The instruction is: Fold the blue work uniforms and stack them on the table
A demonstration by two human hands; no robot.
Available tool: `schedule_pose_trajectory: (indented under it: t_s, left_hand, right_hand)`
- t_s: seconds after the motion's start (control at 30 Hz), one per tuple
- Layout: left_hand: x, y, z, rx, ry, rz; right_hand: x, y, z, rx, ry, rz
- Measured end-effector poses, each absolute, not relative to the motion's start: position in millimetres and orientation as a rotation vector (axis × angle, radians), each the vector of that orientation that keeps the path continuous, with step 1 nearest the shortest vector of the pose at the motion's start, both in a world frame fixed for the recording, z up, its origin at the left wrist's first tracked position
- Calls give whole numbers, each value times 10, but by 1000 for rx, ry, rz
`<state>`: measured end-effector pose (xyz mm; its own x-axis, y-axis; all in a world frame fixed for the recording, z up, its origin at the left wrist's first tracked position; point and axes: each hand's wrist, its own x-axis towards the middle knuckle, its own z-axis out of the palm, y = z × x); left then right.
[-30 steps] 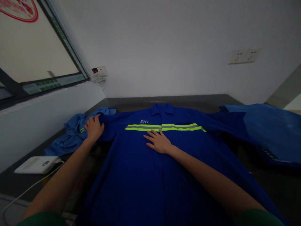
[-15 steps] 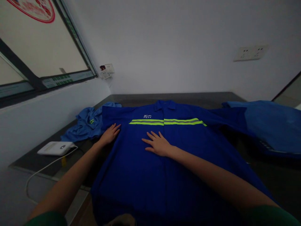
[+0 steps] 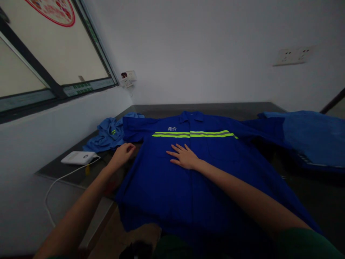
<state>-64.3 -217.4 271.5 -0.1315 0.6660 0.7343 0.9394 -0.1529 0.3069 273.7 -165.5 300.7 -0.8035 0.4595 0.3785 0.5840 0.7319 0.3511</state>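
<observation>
A blue work jacket is spread front up on the dark table, its collar toward the wall. A yellow-green and grey reflective band crosses the chest, below a small white logo. My right hand rests flat on the jacket front just under the band, fingers spread. Beside the jacket's left edge, below the left sleeve, my left hand has its fingers curled in. I see no cloth between those fingers, and a narrow gap separates them from the jacket's side. The jacket's lower hem hangs over the near table edge.
A crumpled lighter blue garment lies at the back left. Near it is a white device with a white cable hanging off the table. Folded blue clothing is stacked at the right. The wall rises behind the table.
My left hand has gone from fingers stretched out against the jacket's side to curled fingers just off it. My right hand stays flat on the front. The view has shifted slightly.
</observation>
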Motion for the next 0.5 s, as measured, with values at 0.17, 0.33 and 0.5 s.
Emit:
schedule_pose_trajectory:
  t_s: [0.17,0.33,0.5]
  left_hand:
    - [-431,-2647,2372,-1964,-2000,-1306]
    - [-433,-2616,2429,-2031,-2032,-1755]
    - [-594,-2639,2390,-2341,-1960,-2351]
  right_hand:
    - [2721,-1665,3011,-823,-2666,-702]
    - [2707,-1688,3007,-842,-2641,-716]
    - [2734,-1676,3010,-847,-2649,-711]
